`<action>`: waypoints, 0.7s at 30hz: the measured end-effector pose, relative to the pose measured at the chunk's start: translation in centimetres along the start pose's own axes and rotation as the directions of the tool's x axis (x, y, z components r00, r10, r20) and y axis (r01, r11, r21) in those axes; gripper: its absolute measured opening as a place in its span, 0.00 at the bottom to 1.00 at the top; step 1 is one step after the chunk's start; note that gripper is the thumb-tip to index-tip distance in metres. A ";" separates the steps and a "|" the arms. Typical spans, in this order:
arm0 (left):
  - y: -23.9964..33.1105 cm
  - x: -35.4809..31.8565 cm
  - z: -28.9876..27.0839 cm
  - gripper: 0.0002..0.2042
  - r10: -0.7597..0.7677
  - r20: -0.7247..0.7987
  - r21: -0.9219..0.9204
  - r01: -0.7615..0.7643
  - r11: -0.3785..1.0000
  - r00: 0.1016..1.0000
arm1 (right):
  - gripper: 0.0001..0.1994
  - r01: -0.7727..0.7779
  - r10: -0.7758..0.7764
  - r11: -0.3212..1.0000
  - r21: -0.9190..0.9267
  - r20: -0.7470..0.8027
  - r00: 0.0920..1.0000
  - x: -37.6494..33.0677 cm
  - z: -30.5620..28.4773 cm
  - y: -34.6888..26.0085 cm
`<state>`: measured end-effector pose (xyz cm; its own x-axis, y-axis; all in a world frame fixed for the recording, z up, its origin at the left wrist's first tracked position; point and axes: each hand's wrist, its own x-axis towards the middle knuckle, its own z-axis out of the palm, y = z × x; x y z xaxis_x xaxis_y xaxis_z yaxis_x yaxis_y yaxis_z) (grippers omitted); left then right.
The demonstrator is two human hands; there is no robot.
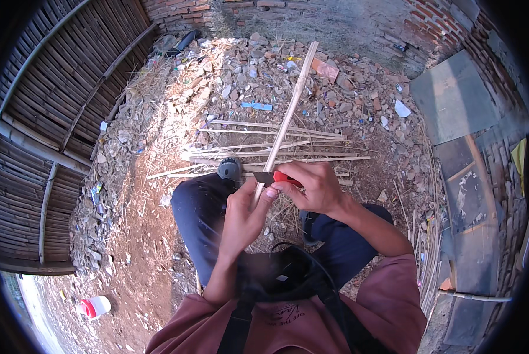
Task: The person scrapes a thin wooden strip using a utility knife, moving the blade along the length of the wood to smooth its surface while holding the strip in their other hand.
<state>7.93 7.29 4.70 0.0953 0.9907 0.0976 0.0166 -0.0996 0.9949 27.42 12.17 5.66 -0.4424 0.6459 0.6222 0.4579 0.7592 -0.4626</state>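
Observation:
A long pale strip of split bamboo [292, 109] slants up and away from between my knees. Around its near end my left hand [243, 209] is closed, thumb pressed close to the blade. My right hand [313, 184] grips a knife [285, 178] with a red handle and a short, wide dark blade. That blade lies across the strip just beyond my left thumb, touching it. Past my shoes, several thin bamboo strips [311, 137] lie loosely side by side on the ground.
Rubble and litter [246, 76] cover the ground ahead, up to a brick wall [311, 20]. A bamboo-slat wall [46, 118] stands at the left. Grey boards [456, 97] lean along the right. A red-and-white container [94, 307] lies at the lower left.

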 end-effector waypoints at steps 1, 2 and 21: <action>-0.1 0.0 0.1 0.11 0.010 0.005 -0.019 -0.010 1.000 1.000 | 0.11 0.000 0.000 1.000 -0.008 -0.013 1.000 0.0 0.0 -0.1; -0.4 0.0 -0.1 0.11 0.009 0.005 -0.019 -0.009 1.000 1.000 | 0.11 -0.001 0.001 1.000 -0.007 -0.013 1.000 0.0 0.0 -0.3; -0.3 -1.8 0.7 0.21 -0.119 -0.036 0.389 0.123 0.913 0.992 | 0.14 -0.303 0.267 0.941 -0.148 -0.222 0.938 2.4 -3.9 3.4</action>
<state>8.49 5.48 4.23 0.0570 0.9982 -0.0205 0.4140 -0.0050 0.9103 30.96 15.95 8.06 -0.1212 0.7904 0.6005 0.6794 0.5071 -0.5303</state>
